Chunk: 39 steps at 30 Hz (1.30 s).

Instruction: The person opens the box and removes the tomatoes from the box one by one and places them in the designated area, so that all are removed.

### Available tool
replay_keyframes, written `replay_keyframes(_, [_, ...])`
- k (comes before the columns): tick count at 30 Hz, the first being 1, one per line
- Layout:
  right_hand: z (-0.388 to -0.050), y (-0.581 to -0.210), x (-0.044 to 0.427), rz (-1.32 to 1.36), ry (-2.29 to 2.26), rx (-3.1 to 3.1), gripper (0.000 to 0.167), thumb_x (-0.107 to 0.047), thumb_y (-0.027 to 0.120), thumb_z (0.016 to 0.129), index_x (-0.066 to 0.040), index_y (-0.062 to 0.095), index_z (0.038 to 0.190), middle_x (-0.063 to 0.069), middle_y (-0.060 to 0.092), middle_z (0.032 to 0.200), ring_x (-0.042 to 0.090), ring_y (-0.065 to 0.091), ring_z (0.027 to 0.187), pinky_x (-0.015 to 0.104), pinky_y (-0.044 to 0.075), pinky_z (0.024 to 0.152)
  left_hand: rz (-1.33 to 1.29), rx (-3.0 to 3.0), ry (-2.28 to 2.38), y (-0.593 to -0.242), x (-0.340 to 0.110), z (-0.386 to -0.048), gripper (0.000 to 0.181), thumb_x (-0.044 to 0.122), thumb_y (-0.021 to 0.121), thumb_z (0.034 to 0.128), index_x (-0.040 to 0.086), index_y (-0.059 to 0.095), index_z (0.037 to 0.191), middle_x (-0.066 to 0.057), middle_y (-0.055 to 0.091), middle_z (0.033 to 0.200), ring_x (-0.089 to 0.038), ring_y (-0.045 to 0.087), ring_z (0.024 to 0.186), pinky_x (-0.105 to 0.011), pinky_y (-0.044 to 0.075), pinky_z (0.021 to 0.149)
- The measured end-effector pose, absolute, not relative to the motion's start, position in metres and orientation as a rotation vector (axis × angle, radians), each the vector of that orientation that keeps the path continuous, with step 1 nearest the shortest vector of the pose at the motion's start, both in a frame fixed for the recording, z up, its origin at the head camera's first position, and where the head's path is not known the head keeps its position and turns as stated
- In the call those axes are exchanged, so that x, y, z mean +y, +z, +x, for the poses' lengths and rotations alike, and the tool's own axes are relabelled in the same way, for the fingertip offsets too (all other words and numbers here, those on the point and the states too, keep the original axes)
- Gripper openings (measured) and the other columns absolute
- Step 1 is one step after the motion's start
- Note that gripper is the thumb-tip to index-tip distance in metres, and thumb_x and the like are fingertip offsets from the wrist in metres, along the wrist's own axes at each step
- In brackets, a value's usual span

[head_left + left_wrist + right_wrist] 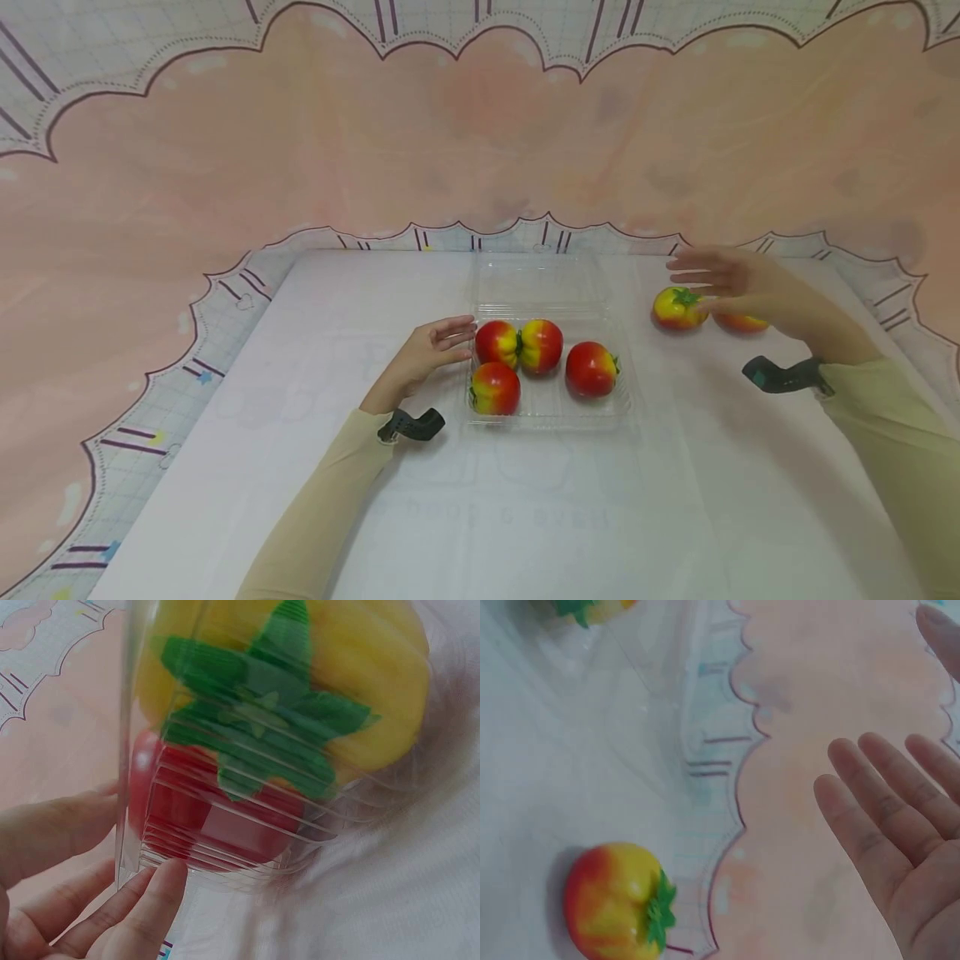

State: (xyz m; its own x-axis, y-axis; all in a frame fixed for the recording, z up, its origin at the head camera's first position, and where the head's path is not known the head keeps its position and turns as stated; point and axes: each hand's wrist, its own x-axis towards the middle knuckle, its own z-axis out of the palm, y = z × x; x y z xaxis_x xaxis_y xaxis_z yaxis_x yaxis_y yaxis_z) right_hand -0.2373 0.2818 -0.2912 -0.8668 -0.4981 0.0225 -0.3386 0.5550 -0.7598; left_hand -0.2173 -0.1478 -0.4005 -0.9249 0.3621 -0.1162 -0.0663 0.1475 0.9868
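Already, four tomatoes (541, 346) sat in the clear box (551, 419)

Three clustered in its left half and one lay near its right wall, with the lid (536, 279) open toward the counter's (420, 533) far edge. The left hand (423, 354) touched the box's left wall, its fingers nearly straight. Two loose tomatoes (675, 315) lay side by side toward the counter's far right corner; before them the right hand (750, 287), fingers extended and slightly spread, partly hid one.
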Motion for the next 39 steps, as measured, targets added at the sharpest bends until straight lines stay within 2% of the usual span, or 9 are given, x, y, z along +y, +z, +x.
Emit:
replay_keyframes(4, [-0.238,-0.292,0.271,-0.615,-1.190,2.552,0.057,-0.016,0.067,0.087,-0.016,0.043,0.138,-0.015,0.055,0.129,-0.012,0.054,0.109,0.013,0.051,0.085,0.275,2.098,1.841,-0.400,-0.148,-0.217,0.058,-0.001,0.060,0.0876,-0.001,0.037,0.141,-0.021,0.043,0.143,-0.031,0.042,0.134,-0.036,0.044,0.101])
replay_keyframes(6, [-0.238,-0.292,0.265,-0.575,-1.158,2.549,0.055,-0.020,0.067,0.087,-0.018,0.044,0.137,-0.009,0.055,0.132,-0.010,0.054,0.110,0.021,0.053,0.089,0.274,2.097,1.842,-0.399,-0.147,-0.217,0.058,-0.001,0.061,0.0875,-0.001,0.038,0.141,-0.020,0.043,0.143,-0.031,0.042,0.134,-0.037,0.044,0.101])
replay_keyframes(11, [-0.240,-0.296,0.250,-0.566,-1.120,2.501,0.052,-0.023,0.066,0.087,-0.017,0.047,0.135,0.006,0.054,0.137,0.015,0.056,0.121,0.048,0.048,0.099,0.283,2.108,1.835,-0.400,-0.147,-0.217,0.058,0.001,0.061,0.0877,-0.001,0.038,0.141,-0.020,0.044,0.143,-0.031,0.043,0.134,-0.038,0.043,0.102])
replay_keyframes(17, [-0.244,-0.301,0.236,-0.602,-1.060,2.366,0.051,-0.027,0.067,0.087,-0.014,0.049,0.133,0.011,0.054,0.137,0.027,0.055,0.123,0.040,0.051,0.097,0.288,2.123,1.826,-0.400,-0.147,-0.216,0.058,0.001,0.061,0.0880,0.000,0.038,0.141,-0.020,0.044,0.143,-0.032,0.043,0.133,-0.039,0.041,0.104])
replay_keyframes(21, [-0.247,-0.306,0.227,-0.693,-1.009,2.294,0.050,-0.026,0.067,0.086,-0.009,0.050,0.131,0.015,0.054,0.135,0.035,0.051,0.125,0.043,0.050,0.098,0.292,2.121,1.831,-0.399,-0.147,-0.216,0.058,0.001,0.060,0.0880,-0.001,0.037,0.141,-0.021,0.043,0.143,-0.032,0.043,0.134,-0.039,0.041,0.105])
replay_keyframes(27, [-0.252,-0.310,0.214,-0.730,-0.920,2.260,0.049,-0.026,0.068,0.085,-0.008,0.053,0.129,0.017,0.054,0.134,0.034,0.051,0.125,0.042,0.050,0.098,0.303,2.121,1.833,-0.400,-0.148,-0.217,0.058,0.001,0.060,0.0880,-0.001,0.037,0.141,-0.021,0.044,0.143,-0.033,0.043,0.133,-0.040,0.040,0.105])
replay_keyframes(39, [-0.258,-0.314,0.200,-0.738,-0.870,2.213,0.045,-0.016,0.068,0.085,-0.004,0.054,0.127,0.020,0.054,0.133,0.038,0.048,0.127,0.040,0.051,0.097,0.284,2.120,1.829,-0.399,-0.148,-0.216,0.057,0.001,0.061,0.0879,0.000,0.038,0.141,-0.020,0.044,0.143,-0.032,0.043,0.133,-0.039,0.041,0.105])
